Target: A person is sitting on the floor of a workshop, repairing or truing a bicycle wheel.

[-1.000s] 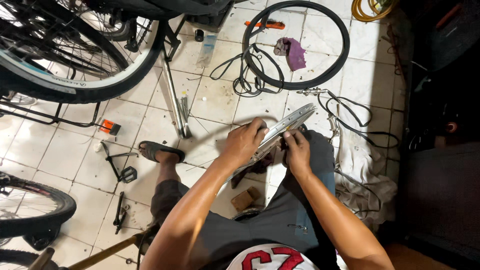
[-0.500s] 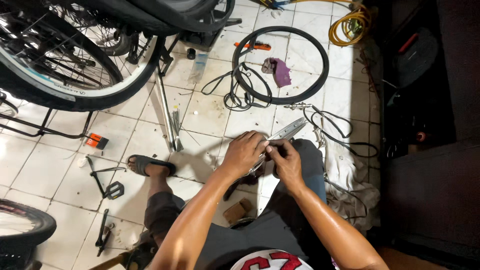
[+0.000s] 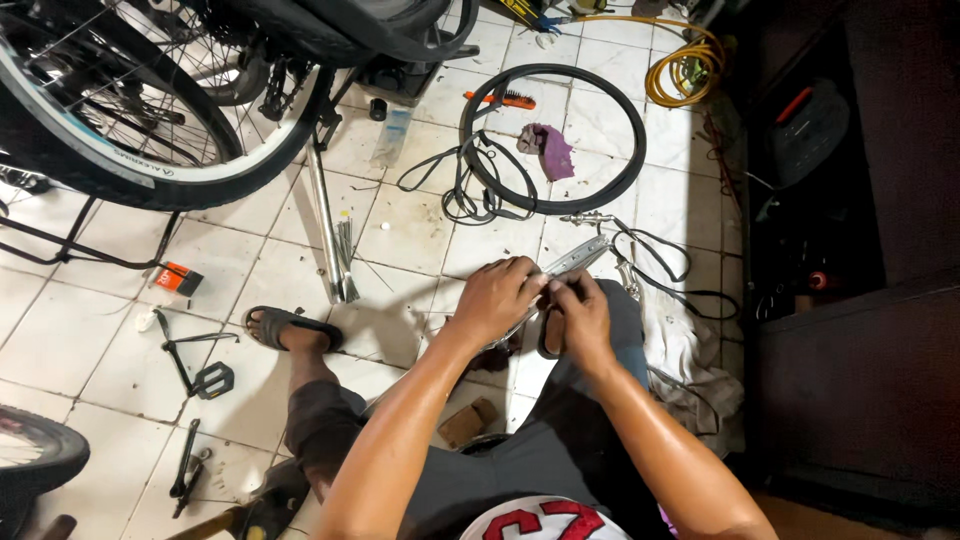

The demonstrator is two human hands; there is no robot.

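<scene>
**Honestly, stuck at the fiddly bit of this rim job**

So both hands are pinched together on a shiny metal bicycle rim (image 3: pixel 572 260), right over my lap. My left hand (image 3: pixel 497 297) wraps its grip over the rim from above, closed on it. My right hand (image 3: pixel 582 318) has a narrow pinch against the rim's near side, fingertips meeting the left ones; whether there's some small part between them I can't tell, it's hidden.

My read: this is a close-up working step at one spot on the rim, not a carrying or placing step. Next move probably needs a steady hold with the left while the right does the fine stuff, without letting the rim twist.

Orientation: the visible stretch of rim runs along a diagonal, its far end pointing up and to the right, toward the loose black tyre (image 3: pixel 553 139) lying flat on the tiled floor (image 3: pixel 250 270). The near end drops under my left hand and out of sight.

A tangled inner tube (image 3: pixel 470 185) lies beside the tyre, and a purple rag (image 3: pixel 548 148) sits inside the tyre's ring.
</scene>
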